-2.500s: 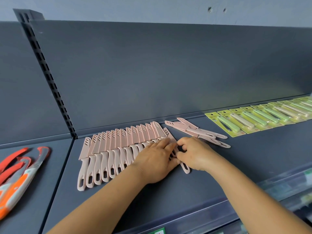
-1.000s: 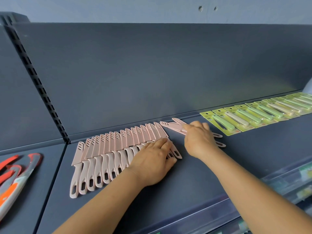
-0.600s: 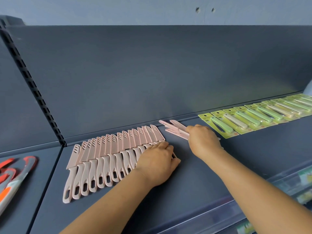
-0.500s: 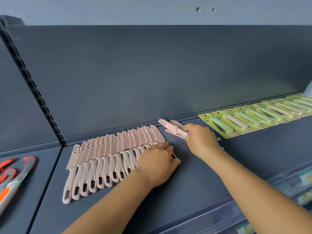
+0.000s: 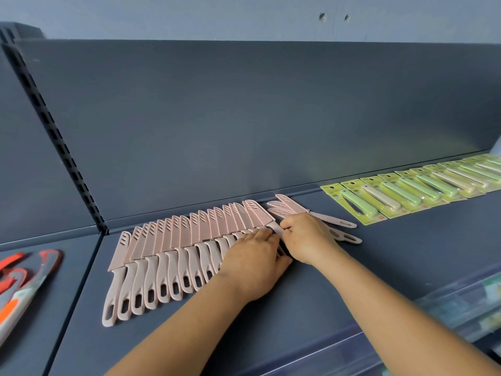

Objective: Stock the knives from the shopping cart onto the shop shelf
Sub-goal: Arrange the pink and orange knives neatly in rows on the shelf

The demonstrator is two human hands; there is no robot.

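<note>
My left hand (image 5: 253,267) lies flat, grip slack, on the handles of the pink knife row (image 5: 173,248) on the shelf (image 5: 379,272). My right hand (image 5: 307,237) pinches the newest knife (image 5: 261,215) at the row's right end; loose knives (image 5: 320,217) lie beyond.

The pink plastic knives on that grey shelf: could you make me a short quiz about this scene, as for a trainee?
1. True or false: the pink plastic sheathed knives lie in an overlapping row on the dark grey metal shelf.
2. Which hand pinches the knife being added at the row's right end? A. left hand B. right hand
3. What lies loose just behind the right hand?

Key:
1. True
2. B; the left hand rests flat on the row's handles.
3. A small pile of pink knives not yet placed, short of the green carded packs.
</note>
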